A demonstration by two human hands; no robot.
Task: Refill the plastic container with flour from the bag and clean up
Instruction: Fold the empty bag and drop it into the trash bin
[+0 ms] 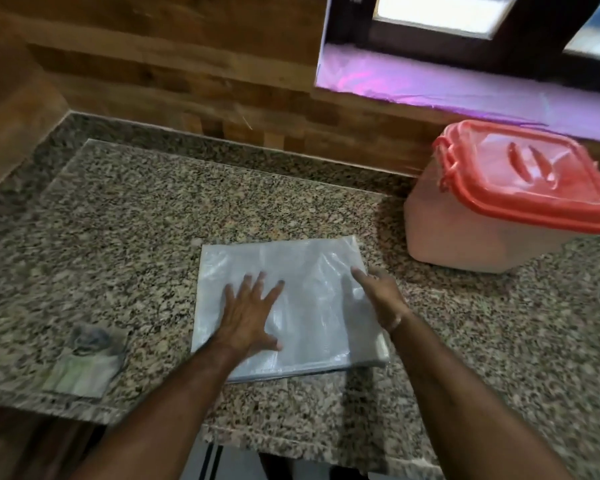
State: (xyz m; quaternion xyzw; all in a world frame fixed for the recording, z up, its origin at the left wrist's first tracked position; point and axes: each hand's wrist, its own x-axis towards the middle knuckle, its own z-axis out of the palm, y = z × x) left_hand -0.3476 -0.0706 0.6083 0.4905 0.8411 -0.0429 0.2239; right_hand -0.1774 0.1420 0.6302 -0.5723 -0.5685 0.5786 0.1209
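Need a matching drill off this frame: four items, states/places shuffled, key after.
Things:
1. bag
2. container
3. left hand
4. grey-green cloth

States or places:
A. near the front left edge of the counter
B. red lid on, at the far right
C. fingers spread, pressing flat on plastic
D. lying flattened mid-counter

Pairs: 1-D, 2-B, 3-C, 4-A
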